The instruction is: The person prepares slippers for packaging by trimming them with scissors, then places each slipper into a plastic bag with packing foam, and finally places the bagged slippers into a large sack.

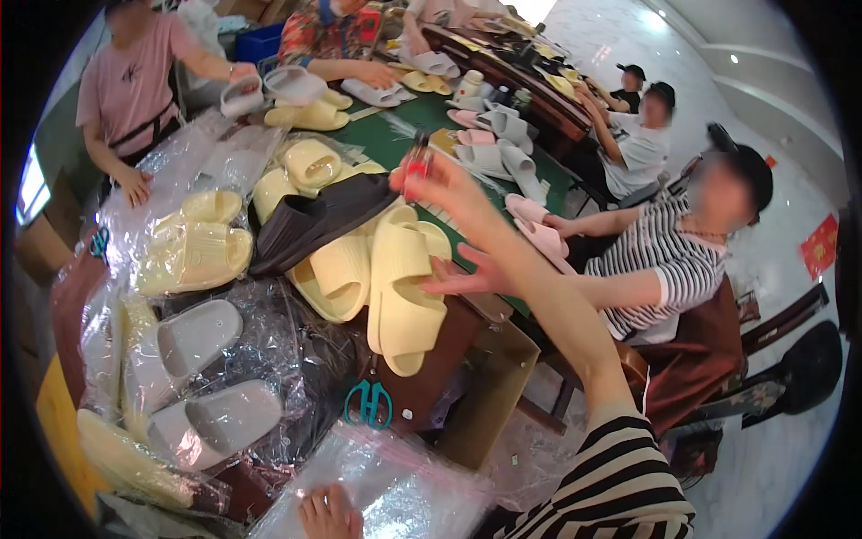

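Observation:
My right arm, in a black-and-white striped sleeve, stretches far across the table. My right hand [433,187] is closed around a small bottle [418,162] with a dark cap and red on its side. Below and left of it lie a dark brown slipper [314,220] and several pale yellow slippers [406,296]. My left hand [330,514] lies at the lower edge, fingers stretched out on clear plastic bags [386,481]. A co-worker's hand [476,272] from the right reaches under my forearm to the yellow slippers.
Bagged grey slippers [215,418] and bagged yellow slippers [197,251] fill the left. Teal-handled scissors [368,404] lie near an open cardboard box [498,386]. Grey and pink slippers [503,148] line the green table [386,135]. Several people work around it.

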`<move>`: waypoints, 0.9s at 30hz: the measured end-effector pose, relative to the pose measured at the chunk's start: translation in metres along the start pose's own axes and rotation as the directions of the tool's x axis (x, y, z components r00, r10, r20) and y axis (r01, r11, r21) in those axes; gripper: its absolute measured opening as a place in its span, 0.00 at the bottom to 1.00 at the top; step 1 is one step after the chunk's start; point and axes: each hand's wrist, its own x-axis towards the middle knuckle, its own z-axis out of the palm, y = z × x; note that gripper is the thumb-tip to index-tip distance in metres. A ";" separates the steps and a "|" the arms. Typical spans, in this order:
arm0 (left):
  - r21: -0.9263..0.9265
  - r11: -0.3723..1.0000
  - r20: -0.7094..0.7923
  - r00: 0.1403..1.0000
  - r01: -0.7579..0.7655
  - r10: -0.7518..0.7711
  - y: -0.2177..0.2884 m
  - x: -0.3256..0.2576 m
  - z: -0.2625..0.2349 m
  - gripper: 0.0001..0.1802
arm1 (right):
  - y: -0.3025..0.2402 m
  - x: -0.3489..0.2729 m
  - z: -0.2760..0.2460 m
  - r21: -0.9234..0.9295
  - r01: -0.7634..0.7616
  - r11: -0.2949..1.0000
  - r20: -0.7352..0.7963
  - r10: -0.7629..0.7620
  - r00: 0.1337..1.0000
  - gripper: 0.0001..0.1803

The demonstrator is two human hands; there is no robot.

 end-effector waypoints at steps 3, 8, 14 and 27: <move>0.109 0.990 -0.025 0.995 -0.093 0.097 0.010 -0.002 0.000 0.34 | -0.029 -0.104 0.030 0.038 -0.099 0.994 0.190 0.090 0.978 0.19; -0.027 0.999 0.053 0.998 0.028 -0.026 0.022 -0.017 -0.012 0.39 | -0.035 -0.257 0.117 -0.110 0.186 0.976 0.248 -0.155 0.956 0.17; -0.523 0.852 -0.128 0.991 -0.032 -0.042 0.060 -0.050 -0.030 0.40 | -0.010 -0.354 0.207 -0.045 0.169 0.984 0.338 -0.145 0.930 0.18; -0.877 0.478 -0.228 0.829 0.054 -0.511 0.088 -0.086 -0.021 0.22 | -0.032 -0.405 0.249 -0.198 0.239 0.951 0.246 -0.187 0.951 0.20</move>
